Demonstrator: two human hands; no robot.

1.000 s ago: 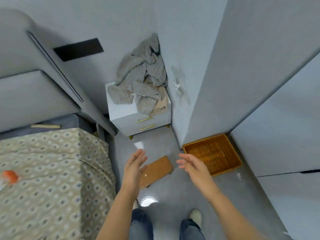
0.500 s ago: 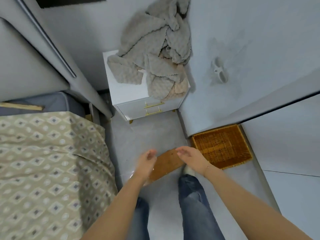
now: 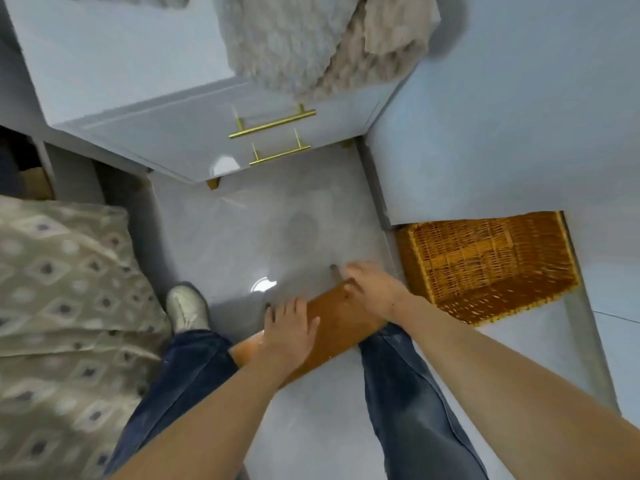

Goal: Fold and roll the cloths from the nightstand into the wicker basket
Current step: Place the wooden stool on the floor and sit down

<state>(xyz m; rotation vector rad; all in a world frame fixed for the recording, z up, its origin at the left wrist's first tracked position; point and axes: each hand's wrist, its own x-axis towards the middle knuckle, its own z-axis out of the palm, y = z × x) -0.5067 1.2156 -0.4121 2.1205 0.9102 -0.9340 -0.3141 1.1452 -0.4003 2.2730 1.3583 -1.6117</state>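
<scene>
Head view: our left hand (image 3: pixel 289 327) and right hand (image 3: pixel 369 289) grip the stool (image 3: pixel 334 325); cloths (image 3: pixel 311 39) sit on the nightstand (image 3: pixel 138 98) above, basket (image 3: pixel 485 265) right. Risk: dragged stool clips basket.

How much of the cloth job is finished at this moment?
Nothing is finished yet: the wicker basket shows only bare weave, and the cloths are piled unfolded on the nightstand. In hand: the left hand and the right hand grip a low wooden stool. Left: folding, rolling and placing every cloth.
</scene>
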